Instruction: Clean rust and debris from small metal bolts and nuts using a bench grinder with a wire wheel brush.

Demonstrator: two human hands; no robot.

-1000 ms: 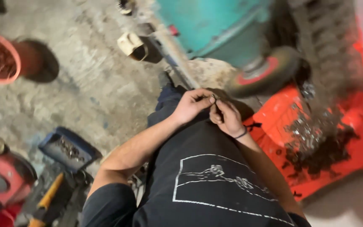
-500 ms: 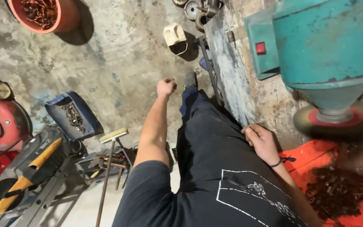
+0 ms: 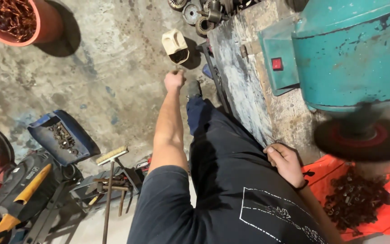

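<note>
Stained concrete floor [image 3: 91,86], upper left of frame. Left hand [image 3: 174,81], now stretched farther up-centre than half a second ago, fist closed just below cream plastic container [image 3: 175,46]; contents of grip impossible to make out. Right hand [image 3: 285,162], lower right, fingers curled loosely on dark trousers [image 3: 231,171], beside blurred grinder wheel [image 3: 361,139].

Left hand [image 3: 174,80]: arm stretched straight out over concrete floor, fist closed, small dark item pinched at fingertips (too small to identify). Just beyond it, cream plastic container [image 3: 175,45]: boxy, lying tilted on floor, dark open mouth facing hand, near but apart from it. Right hand [image 3: 286,163]: fingers loosely curled, resting on dark trouser leg, beside edge of worn counter [image 3: 244,86].
</note>
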